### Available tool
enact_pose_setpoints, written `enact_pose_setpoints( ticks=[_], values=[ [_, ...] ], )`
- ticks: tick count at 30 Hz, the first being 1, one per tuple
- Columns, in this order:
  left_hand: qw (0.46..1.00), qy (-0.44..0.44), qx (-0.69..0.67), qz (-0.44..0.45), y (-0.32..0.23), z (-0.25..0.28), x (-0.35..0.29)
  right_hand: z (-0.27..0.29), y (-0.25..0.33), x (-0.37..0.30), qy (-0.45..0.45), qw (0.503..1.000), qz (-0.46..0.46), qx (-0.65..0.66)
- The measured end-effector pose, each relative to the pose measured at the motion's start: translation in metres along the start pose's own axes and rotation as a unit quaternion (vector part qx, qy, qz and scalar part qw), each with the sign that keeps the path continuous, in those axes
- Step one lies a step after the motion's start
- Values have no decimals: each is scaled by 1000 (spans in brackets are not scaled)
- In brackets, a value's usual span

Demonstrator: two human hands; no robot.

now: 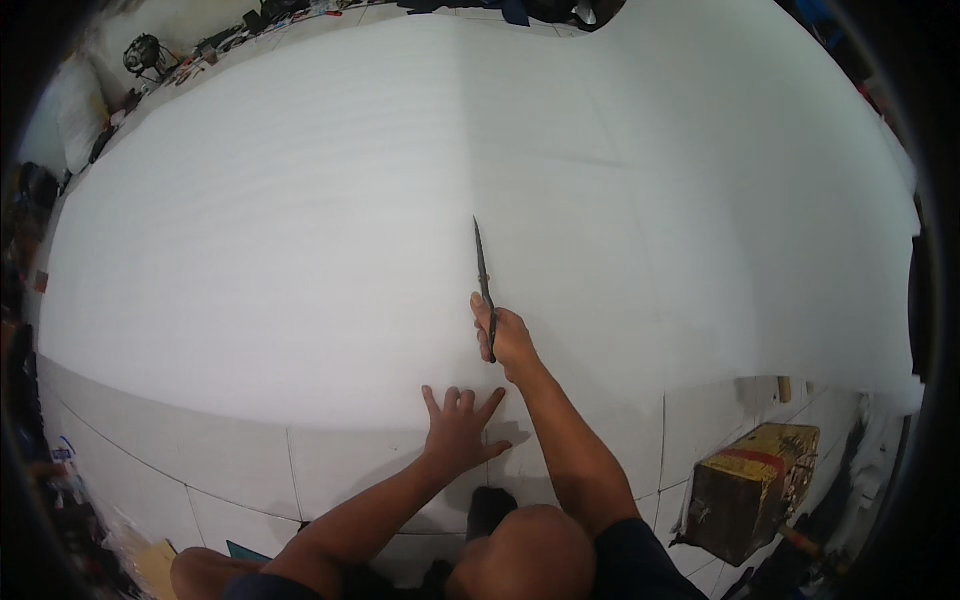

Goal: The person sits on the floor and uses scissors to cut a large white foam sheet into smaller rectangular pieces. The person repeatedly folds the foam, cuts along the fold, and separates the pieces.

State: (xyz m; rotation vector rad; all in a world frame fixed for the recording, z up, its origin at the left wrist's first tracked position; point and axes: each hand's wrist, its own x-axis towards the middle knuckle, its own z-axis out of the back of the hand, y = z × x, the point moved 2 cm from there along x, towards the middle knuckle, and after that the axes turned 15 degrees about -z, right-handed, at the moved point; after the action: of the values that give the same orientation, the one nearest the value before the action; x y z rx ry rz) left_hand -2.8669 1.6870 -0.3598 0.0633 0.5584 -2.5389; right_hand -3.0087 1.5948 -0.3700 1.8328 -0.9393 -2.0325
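A large white sheet (250,250) of smooth, soft-looking material spreads over the tiled floor. My right hand (507,338) is closed round the handles of dark metal scissors (482,258). Their blades look closed and point away from me, over the lengthwise line where the brighter left part of the sheet meets the greyer right part. Close to my body, my left hand (463,430) lies with fingers spread at the sheet's near edge. Its fingertips rest on the sheet; the palm is over the tiles.
A worn yellow-brown box (755,490) with a red band stands at the near right. At the far left are a small dark fan (145,57), a white sack (80,115) and scattered small items. Pale floor tiles (230,480) show along the sheet's near edge.
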Motion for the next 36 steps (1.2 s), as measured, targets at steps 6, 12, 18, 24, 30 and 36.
enact_pose_setpoints(
  ticks=[6,12,18,24,30,36],
  values=[
    [1000,22,5,4,3,-7,7,-4,35,37,-27,999,34,-12],
    [1000,18,7,-1,6,-15,7,-4,115,97,-8,1000,19,7],
    [999,44,-7,6,8,-11,10,-5,136,132,-13,997,77,15],
    [999,44,0,-2,8,-17,9,-7,195,153,17,998,39,47],
    [997,75,-17,8,10,-7,13,-8,219,194,-24,995,97,6],
    [976,-170,-64,121,84,99,116,8,211,201,-18,996,79,39]
  ],
)
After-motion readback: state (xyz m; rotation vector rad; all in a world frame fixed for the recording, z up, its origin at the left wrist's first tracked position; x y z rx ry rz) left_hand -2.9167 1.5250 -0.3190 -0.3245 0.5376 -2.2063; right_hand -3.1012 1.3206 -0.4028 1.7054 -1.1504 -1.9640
